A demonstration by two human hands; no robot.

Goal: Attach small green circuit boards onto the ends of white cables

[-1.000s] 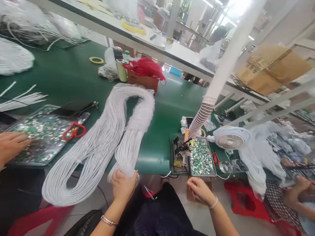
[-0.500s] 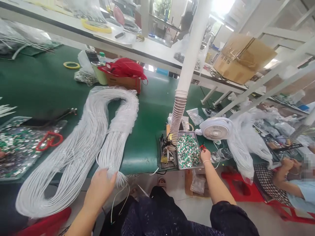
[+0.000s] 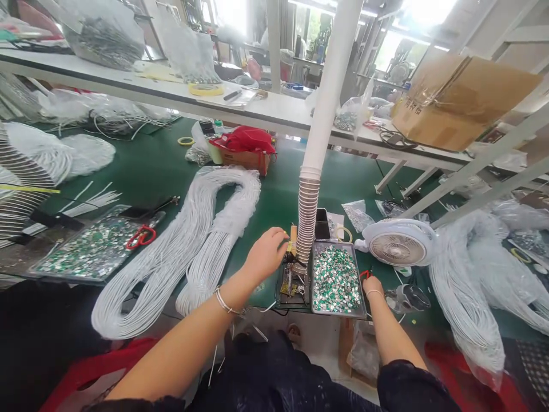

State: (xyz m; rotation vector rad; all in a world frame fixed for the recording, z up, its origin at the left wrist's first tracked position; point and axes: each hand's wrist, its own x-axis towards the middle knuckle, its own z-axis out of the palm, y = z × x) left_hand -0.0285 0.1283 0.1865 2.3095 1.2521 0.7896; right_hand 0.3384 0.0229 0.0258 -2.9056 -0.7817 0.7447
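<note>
A: Hands, quick?

B: L hand (image 3: 266, 256), silver bangle on wrist, curled right at a pale wooden strip (image 3: 293, 239) standing by a small black metal jig (image 3: 292, 289). Fingertips are at the strip, but can't tell if they've got hold of it.

A: R hand?

B: R hand (image 3: 373, 288), thin bangle, curled by small red-handled cutters (image 3: 365, 274). Fingers look bent, but the hand hides the grip, so can't tell if it's closed on them.

A: Technique OK?

B: Looks tidy. Both hands low, one each side of the tray, working close in. L forearm passes near the long looped bundle of white cables (image 3: 180, 257) w/o dragging it.

A: Containers?

B: Rectangular metal tray w/ raised rim (image 3: 338, 314), btwn the hands, heaped w/ small green-and-silver pieces (image 3: 337, 278). Wider tray (image 3: 75, 278) further left, same sort of bits spread thin, red-handled scissors (image 3: 140, 236) lying on it. Clear plastic bag of small bits (image 3: 358, 216) behind the white desk fan's left side (image 3: 398, 243). Brown carton w/ red cloth bag (image 3: 246, 151) further up the green workbench (image 3: 257, 292).
</note>
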